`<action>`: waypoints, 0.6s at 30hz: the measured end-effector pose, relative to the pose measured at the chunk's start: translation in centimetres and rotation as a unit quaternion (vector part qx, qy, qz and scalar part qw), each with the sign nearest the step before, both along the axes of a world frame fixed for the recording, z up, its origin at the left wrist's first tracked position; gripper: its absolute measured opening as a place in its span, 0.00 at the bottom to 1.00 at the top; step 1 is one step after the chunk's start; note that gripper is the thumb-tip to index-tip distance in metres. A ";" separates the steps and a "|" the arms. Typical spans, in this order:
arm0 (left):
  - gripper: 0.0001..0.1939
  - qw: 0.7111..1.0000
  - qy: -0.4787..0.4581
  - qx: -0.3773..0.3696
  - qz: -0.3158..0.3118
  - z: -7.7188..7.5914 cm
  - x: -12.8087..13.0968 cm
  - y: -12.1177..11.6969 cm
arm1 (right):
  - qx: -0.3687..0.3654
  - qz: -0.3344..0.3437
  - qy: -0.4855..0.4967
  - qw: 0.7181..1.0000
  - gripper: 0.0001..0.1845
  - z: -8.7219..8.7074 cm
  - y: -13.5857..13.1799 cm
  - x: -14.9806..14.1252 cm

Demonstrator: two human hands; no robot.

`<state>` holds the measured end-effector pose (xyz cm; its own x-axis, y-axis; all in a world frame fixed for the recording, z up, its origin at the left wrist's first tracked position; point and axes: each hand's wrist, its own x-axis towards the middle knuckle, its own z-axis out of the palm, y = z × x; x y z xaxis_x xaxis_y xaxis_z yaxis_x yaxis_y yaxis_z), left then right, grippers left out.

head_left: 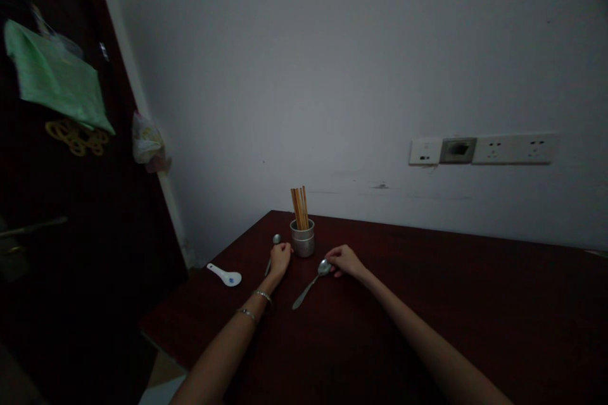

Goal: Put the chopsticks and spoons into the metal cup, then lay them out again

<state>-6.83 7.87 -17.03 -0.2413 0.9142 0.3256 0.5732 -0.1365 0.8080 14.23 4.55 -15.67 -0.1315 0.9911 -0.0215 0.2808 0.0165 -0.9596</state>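
My right hand (346,261) pinches the bowl end of a metal spoon (308,291), whose handle points down-left toward me. Left of it stands a grey metal cup (303,243) with several wooden chopsticks (299,207) upright inside. Close against the cup's left side is my left hand (280,259), its fingers curled; whether they grip anything is hidden. A second, thin long-handled spoon (276,239) lies just behind and left of that hand, partly covered by it. Farther left, a white ceramic soup spoon (228,276) with a blue mark rests on the table.
The dark red table (451,304) meets a pale wall (332,76) at the back. Wall sockets (494,150) are on the right. On the left is a dark door (118,202) with a green cloth (59,76) hanging; a plastic bag (146,141) hangs beside it.
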 end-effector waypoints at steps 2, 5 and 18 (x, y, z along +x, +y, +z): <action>0.14 1.000 0.000 -0.001 0.001 0.0 0.0 0.0 | 0.014 0.000 -0.010 1.000 0.05 -0.3 0.1 0.0; 0.14 1.000 -0.001 0.001 -0.003 0.0 0.0 0.0 | 0.024 -0.001 -0.017 1.000 0.04 -0.8 0.3 0.0; 0.14 1.000 -0.028 0.014 0.006 -0.6 -0.2 0.6 | 0.060 0.017 0.005 0.998 0.07 -1.3 -0.1 0.4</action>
<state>-6.99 8.47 -17.63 -0.2708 0.9017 0.3371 0.5296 -0.1528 0.8344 14.60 4.48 -17.01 -0.1644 0.9815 0.0985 0.2691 0.1407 -0.9528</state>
